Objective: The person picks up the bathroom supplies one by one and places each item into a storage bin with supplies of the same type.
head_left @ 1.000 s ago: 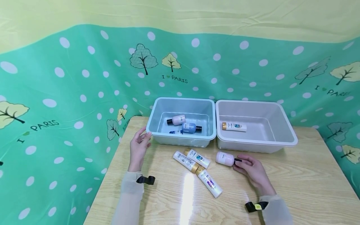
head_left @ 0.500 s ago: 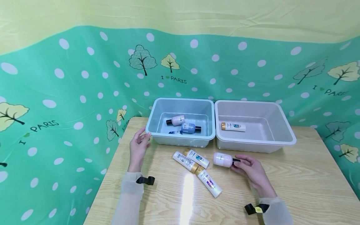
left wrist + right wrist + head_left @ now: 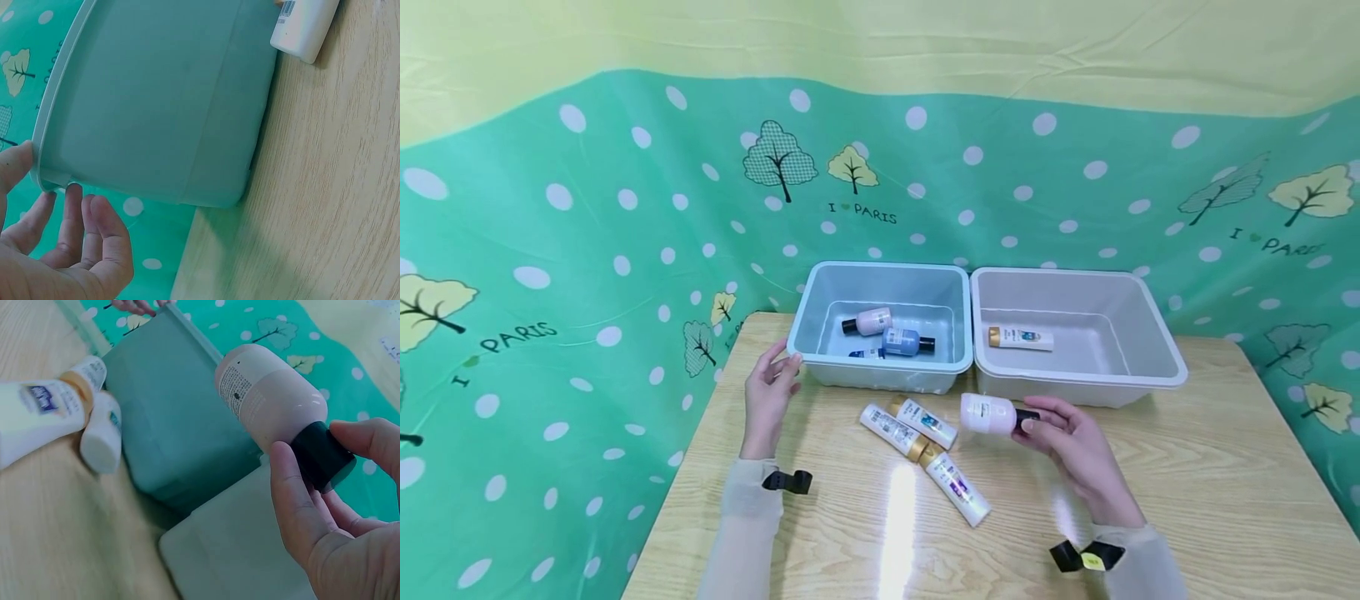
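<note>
My right hand [image 3: 1071, 454] pinches a pink bottle [image 3: 987, 414] by its black cap [image 3: 322, 456], thumb on one side and fingers on the other. The bottle lies sideways in the air before the two bins, its base pointing left. At the left, my left hand [image 3: 769, 400] pinches the near corner of the light-blue bin [image 3: 880, 377], thumb and fingertips at the rim [image 3: 39, 147]. Inside that bin lie another pink bottle [image 3: 876, 321], a blue bottle [image 3: 901, 341] and a dark-blue labelled item [image 3: 868, 354], partly hidden by the front wall.
The grey bin [image 3: 1075, 388] stands right beside the blue one, holding a white gold-capped bottle [image 3: 1026, 337]. Three more such bottles lie close together on the wooden table: one left [image 3: 889, 429], one behind [image 3: 931, 423], one nearer [image 3: 958, 487]. A green patterned cloth [image 3: 625, 292] hangs behind.
My right hand has raised the pink bottle up from the table and shifted it slightly left, toward the bins. The left hand has stayed at the blue bin's corner.
</note>
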Demonstrator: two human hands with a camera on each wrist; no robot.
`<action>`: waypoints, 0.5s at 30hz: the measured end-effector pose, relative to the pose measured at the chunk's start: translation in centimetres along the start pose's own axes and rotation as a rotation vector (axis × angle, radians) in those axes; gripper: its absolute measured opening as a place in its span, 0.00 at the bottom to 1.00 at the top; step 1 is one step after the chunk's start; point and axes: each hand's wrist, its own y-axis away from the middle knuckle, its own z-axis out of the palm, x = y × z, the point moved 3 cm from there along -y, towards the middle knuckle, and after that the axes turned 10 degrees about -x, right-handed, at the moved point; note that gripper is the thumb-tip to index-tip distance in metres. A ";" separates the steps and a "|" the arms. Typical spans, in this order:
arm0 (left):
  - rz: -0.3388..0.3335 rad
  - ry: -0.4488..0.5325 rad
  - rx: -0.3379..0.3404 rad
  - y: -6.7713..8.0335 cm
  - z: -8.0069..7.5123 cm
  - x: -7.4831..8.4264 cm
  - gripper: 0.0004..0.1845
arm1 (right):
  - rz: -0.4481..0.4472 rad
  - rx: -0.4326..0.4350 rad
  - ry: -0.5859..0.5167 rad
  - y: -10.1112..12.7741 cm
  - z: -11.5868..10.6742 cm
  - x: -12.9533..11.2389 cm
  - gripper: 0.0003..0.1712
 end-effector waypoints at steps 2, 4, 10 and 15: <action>0.007 0.001 0.004 0.0 -0.1 0.0 0.32 | -0.021 -0.013 0.001 -0.4 0.5 -0.7 0.24; 0.014 0.001 0.009 0.0 -0.1 0.0 0.32 | -0.039 -0.024 0.010 -0.8 1.0 -1.4 0.24; 0.007 -0.012 0.007 -0.1 -0.1 -0.1 0.32 | -0.055 -0.023 0.041 -2.2 2.2 -3.3 0.25; -0.002 -0.011 0.001 -0.1 -0.1 -0.1 0.32 | -0.090 -0.029 0.060 -3.8 2.9 -4.7 0.25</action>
